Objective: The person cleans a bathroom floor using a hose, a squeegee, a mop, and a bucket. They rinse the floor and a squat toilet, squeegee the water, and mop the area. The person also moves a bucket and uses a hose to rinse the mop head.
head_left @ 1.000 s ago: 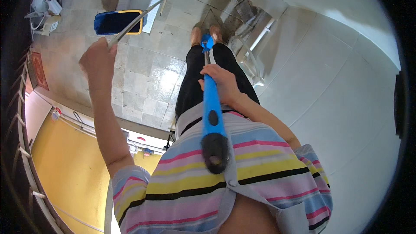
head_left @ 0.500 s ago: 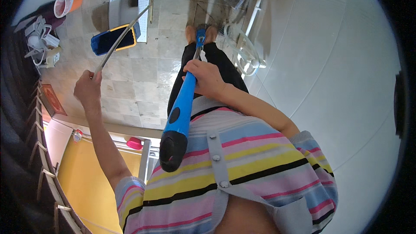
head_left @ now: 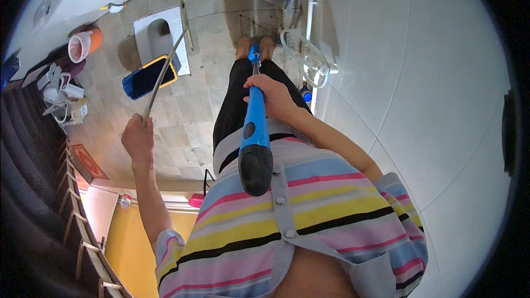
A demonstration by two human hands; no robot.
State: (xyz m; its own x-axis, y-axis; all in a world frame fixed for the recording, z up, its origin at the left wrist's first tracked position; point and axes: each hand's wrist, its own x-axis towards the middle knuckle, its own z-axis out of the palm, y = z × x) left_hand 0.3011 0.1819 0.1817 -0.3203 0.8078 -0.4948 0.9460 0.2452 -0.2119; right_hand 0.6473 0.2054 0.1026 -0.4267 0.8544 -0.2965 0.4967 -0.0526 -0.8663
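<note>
My left hand (head_left: pixel 138 139) is closed around the near end of a slim metal pole (head_left: pixel 160 80). The pole slants away over a blue basin with a yellow rim (head_left: pixel 130 85), dark inside. A thin straight bar (head_left: pixel 187 27) lies by its far end; I cannot tell whether they join. In front of my waist, my right hand (head_left: pixel 270 96) grips a blue-handled pole (head_left: pixel 255 121), its black rounded end toward me. A short metal shaft runs down to a blue joint (head_left: pixel 254 53) between my feet; anything below it is too dark to make out.
A white squat toilet (head_left: pixel 179 49) is set in the tiled floor beyond the basin. An orange bin (head_left: pixel 95 40) and white plastic items (head_left: pixel 55 95) stand left. Right are a coiled clear hose (head_left: pixel 320 74), a blue-capped bottle (head_left: pixel 306 94) and a white wall (head_left: pixel 414 105). A dark curtain (head_left: pixel 25 143) hangs left.
My left hand has come rightward and nearer with the metal pole, which is steeper. The blue handle's black end has swung right and upward. The whole view has shifted a little.
</note>
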